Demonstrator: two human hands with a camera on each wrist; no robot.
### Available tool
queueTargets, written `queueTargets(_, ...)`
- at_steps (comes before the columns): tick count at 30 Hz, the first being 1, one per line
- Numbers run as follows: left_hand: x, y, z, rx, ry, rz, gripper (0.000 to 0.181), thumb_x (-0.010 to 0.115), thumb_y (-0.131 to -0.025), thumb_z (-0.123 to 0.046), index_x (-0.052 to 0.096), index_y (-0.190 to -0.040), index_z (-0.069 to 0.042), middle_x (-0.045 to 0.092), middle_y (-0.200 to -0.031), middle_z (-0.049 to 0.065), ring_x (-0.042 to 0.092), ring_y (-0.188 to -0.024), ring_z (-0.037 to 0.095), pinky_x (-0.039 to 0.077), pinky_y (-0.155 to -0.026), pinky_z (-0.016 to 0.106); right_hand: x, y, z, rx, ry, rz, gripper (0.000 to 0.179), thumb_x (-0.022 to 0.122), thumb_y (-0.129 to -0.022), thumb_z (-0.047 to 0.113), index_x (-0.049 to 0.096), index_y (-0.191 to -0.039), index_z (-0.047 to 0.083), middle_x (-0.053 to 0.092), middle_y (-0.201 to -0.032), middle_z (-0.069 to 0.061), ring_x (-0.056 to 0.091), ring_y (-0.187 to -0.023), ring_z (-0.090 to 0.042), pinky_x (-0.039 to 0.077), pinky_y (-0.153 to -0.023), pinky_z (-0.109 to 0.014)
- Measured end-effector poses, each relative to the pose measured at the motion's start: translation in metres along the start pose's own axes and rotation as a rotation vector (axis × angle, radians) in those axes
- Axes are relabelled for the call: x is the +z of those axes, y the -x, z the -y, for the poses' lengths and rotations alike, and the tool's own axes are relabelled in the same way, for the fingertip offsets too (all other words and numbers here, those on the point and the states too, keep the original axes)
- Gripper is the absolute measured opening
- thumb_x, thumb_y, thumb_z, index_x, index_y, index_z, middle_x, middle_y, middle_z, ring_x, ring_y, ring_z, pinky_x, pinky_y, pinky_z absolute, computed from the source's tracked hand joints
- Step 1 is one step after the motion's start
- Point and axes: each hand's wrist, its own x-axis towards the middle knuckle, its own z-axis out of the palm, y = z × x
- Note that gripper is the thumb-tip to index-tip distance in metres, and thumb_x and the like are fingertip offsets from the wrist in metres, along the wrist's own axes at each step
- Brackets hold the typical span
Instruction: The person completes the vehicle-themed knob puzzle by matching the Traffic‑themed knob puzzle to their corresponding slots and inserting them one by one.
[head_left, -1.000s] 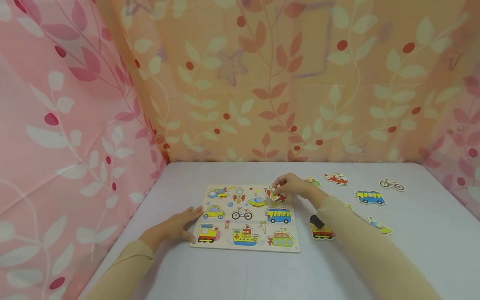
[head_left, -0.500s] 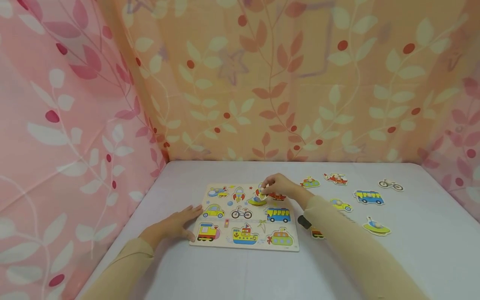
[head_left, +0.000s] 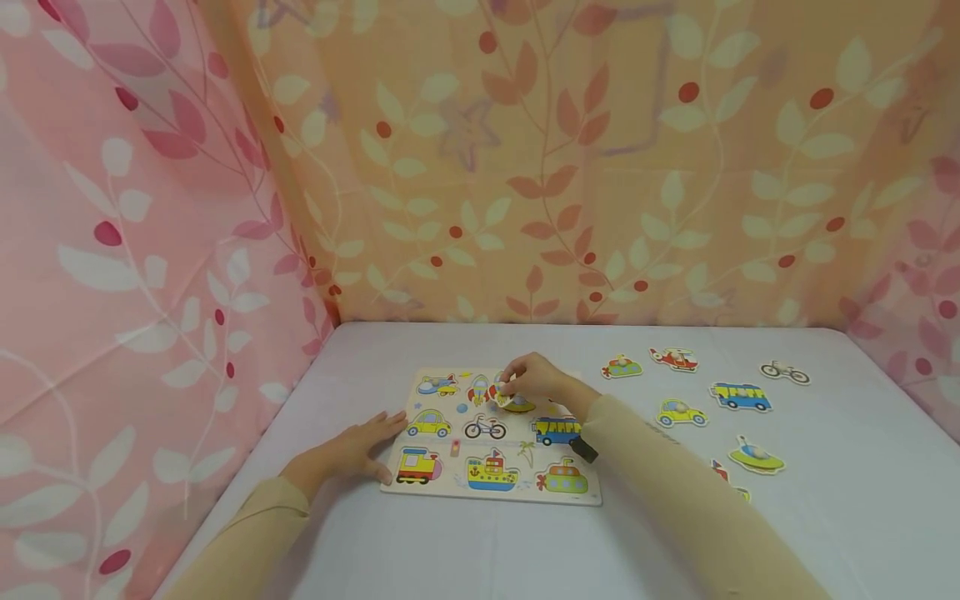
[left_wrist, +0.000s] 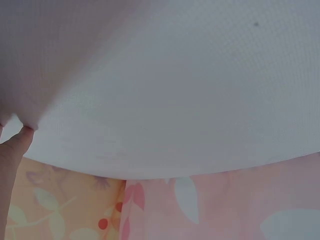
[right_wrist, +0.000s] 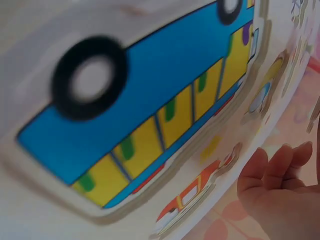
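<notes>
A wooden vehicle puzzle board (head_left: pixel 517 432) lies on the table. My right hand (head_left: pixel 542 379) pinches a small rocket puzzle piece (head_left: pixel 501 395) over the board's top row, just right of the rocket picture (head_left: pixel 477 392) and overlapping the flying saucer picture. In the right wrist view, curled fingers of that hand (right_wrist: pixel 280 187) show beyond the bus picture (right_wrist: pixel 165 120); the piece is hidden there. My left hand (head_left: pixel 352 450) rests at the board's left edge, fingers spread and thumb by the lower corner. A fingertip (left_wrist: pixel 22 139) of it meets the white surface in the left wrist view.
Loose pieces lie right of the board: a submarine (head_left: pixel 622 367), helicopter (head_left: pixel 675 359), bicycle (head_left: pixel 784 372), bus (head_left: pixel 741 397), car (head_left: pixel 681 413) and flying saucer (head_left: pixel 757 456). Another piece (head_left: pixel 722 472) is partly behind the right sleeve. Floral curtains (head_left: pixel 465 167) stand behind the table.
My right hand has moved left across the top row with the rocket piece, from over the helicopter picture to beside the rocket picture. The left hand has stayed put.
</notes>
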Motion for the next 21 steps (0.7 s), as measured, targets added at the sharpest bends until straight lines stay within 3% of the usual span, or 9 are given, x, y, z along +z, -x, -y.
queueTargets(5,-0.001,0.002,-0.001,0.047,-0.009,-0.001,0.097,0.082,-0.072,-0.038,0.034,-0.151,-0.007,0.025,-0.159,0.009,0.010,-0.146,0.040,0.012,-0.110,0.067,0.008,-0.003,0.004,0.005,-0.082,-0.003,0.005,0.074,-0.085,0.008,0.070,-0.085,0.004,0.065,-0.080,-0.007,0.060,-0.078,-0.021,0.046,-0.069,-0.032)
queueTargets(12,-0.001,0.002,-0.001,0.040,-0.025,0.002,0.098,0.082,-0.073,-0.041,0.033,-0.151,-0.009,0.024,-0.160,0.007,0.009,-0.146,0.038,0.012,-0.111,0.066,0.019,-0.010,0.008,0.011,-0.113,-0.040,0.007,0.076,-0.082,0.004,0.070,-0.085,0.001,0.065,-0.073,-0.005,0.059,-0.070,-0.017,0.046,-0.065,-0.029)
queueTargets(17,-0.001,0.001,-0.001,0.044,-0.026,-0.002,0.097,0.082,-0.073,-0.038,0.034,-0.151,-0.008,0.024,-0.159,0.007,0.010,-0.146,0.039,0.012,-0.110,0.067,0.027,-0.020,0.010,0.011,-0.025,-0.090,0.009,0.079,-0.079,0.006,0.072,-0.084,0.002,0.066,-0.070,-0.002,0.056,-0.068,-0.016,0.043,-0.062,-0.025)
queueTargets(21,-0.001,0.001,-0.002,0.025,-0.017,-0.005,0.097,0.083,-0.072,-0.038,0.034,-0.151,-0.009,0.024,-0.159,0.006,0.010,-0.147,0.038,0.012,-0.111,0.066,0.034,-0.029,0.012,0.044,0.039,-0.092,0.008,0.080,-0.079,0.009,0.073,-0.082,0.005,0.068,-0.067,-0.001,0.059,-0.076,-0.016,0.048,-0.072,-0.028)
